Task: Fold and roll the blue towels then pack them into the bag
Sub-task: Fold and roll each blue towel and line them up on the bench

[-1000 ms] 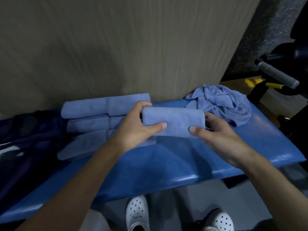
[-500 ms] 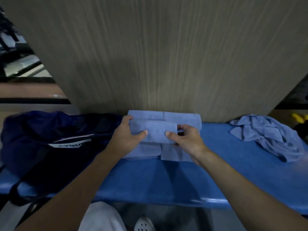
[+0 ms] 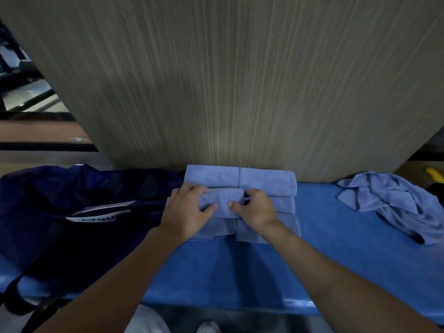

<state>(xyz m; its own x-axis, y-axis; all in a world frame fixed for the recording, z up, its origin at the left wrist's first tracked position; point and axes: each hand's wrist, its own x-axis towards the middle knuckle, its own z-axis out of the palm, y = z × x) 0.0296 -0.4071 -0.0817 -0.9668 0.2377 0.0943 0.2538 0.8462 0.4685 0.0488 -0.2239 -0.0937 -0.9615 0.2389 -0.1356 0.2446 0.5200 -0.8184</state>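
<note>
- Head view: both forearms reach from the near edge out over the blue bench (image 3: 324,248) and meet at the far middle.
- The left hand (image 3: 187,210) grips the left end of a rolled towel (image 3: 222,203), fingers curled over its far side and thumb pressed on its near face.
- The right hand (image 3: 254,209) grips the right end in the same way, fingers hooked over the top and thumb pointing left along the near face; the two thumbs lie close together.
- The rolled towel lies crosswise on the stack of rolled towels (image 3: 266,182), which stands against the wooden panel (image 3: 240,80) at the far side of the bench.
- The dark blue bag (image 3: 72,200) lies just left of the stack; the crumpled towels (image 3: 396,203) lie well apart at the far right.
- A second ago the roll was held to the right of the stack, near the crumpled towels; it is now over the stack.
- Against half a second ago, the hands are closer together on the roll, with less of it showing between them.
</note>
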